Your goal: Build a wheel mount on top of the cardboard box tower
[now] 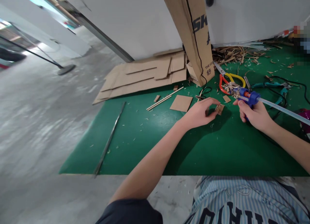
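From my remote post I've got the L hand (pixel 199 113) pinching a small cardboard piece (pixel 220 109) btwn thumb & fingertips, just above or on the green tabletop (pixel 145 143); can't tell if it's touching. Held by its edge, prob. so most of its face is left uncovered & the fingers sit back from the nozzle side.

R hand (pixel 256 116) is closed round the grip of a blue glue gun (pixel 250 96), which is just right of the piece. Its long glue stick (pixel 283 106) runs out the back, over the R forearm side, so I'd guess it's aimed that way to be out of the L hand's way. Front end's hard to read b/c of the shavings (pixel 232 87) around it.

Cardboard square (pixel 181 103) & thin wooden sticks (pixel 163 99) lie flat left of the L hand, within reach, I'd say. Red-and-yellow-handled tool (pixel 221 85) is beyond the gun, teal-handled pliers (pixel 283 95) off to its right. Big cardboard sheets (pixel 140 72) are stacked at the far edge, presumably b/c they're too bulky nearer the arms.
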Motion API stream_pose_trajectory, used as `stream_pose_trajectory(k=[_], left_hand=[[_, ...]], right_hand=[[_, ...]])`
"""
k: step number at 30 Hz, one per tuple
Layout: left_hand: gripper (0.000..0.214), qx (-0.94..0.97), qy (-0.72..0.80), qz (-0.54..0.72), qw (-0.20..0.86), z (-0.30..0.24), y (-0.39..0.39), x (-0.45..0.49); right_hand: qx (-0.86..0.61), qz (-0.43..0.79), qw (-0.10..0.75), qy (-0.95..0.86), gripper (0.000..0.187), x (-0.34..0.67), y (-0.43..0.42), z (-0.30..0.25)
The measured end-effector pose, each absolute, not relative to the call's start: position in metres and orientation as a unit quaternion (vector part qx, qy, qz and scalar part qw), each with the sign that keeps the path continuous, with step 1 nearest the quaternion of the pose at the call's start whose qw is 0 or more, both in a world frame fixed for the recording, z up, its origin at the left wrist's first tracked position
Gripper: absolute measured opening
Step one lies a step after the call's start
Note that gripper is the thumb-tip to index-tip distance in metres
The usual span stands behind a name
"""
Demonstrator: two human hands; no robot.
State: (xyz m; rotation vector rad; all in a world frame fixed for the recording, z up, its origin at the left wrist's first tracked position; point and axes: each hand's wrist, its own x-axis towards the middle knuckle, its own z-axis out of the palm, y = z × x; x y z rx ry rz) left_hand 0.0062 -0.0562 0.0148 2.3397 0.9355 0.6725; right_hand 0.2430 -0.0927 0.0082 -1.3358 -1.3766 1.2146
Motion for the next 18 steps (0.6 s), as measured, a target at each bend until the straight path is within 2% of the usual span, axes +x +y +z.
stream_pose_trajectory(k=[3,7,18], left_hand=[[0.032,0.855,0.350,0.254,0.285,0.0150,-0.0556,0.0037],[0.024,0.846,0.349,0.261,0.308,0.0129,-0.0547,0.0023],[0.017,0.878,0.302,0.262,0.265,0.0113,-0.0529,0.0045]], right_hand=[[-0.535,0.481,0.425,-0.549,0.058,0.2431,-0.0927,0.0091],[-0.527,0.478,0.441,-0.547,0.058,0.2421,-0.0925,0.0123],[-0.530,0.477,0.439,-0.547,0.060,0.2406,-0.0922,0.0153]])
